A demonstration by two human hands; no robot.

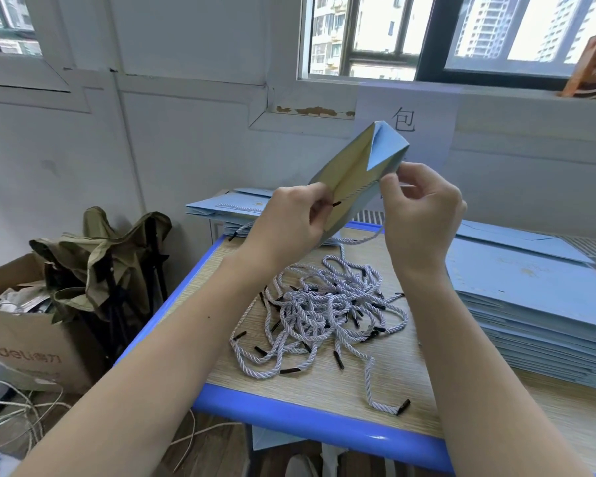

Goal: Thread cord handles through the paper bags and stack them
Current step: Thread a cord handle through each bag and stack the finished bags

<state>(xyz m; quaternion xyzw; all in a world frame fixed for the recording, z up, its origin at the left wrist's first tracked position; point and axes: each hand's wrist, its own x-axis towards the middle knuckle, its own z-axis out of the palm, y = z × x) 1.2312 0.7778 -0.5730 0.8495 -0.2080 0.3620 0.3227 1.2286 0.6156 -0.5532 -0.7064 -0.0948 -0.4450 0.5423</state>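
Note:
I hold a light blue paper bag (362,166) up above the table, its mouth toward me and its brown inside showing. My left hand (289,218) grips the bag's near edge, and a black cord tip (336,203) pokes out at its fingers. My right hand (424,208) pinches the bag's right rim, and a white twisted cord (362,239) hangs below the bag from there. A tangled pile of white cords with black tips (320,311) lies on the table beneath my hands.
A tall stack of flat blue bags (537,304) fills the table's right side. A smaller stack of bags with cord handles (227,210) lies at the far left. The table has a blue edge (289,413). A cardboard box (25,352) and a folded camouflage stool (111,266) stand on the floor to the left.

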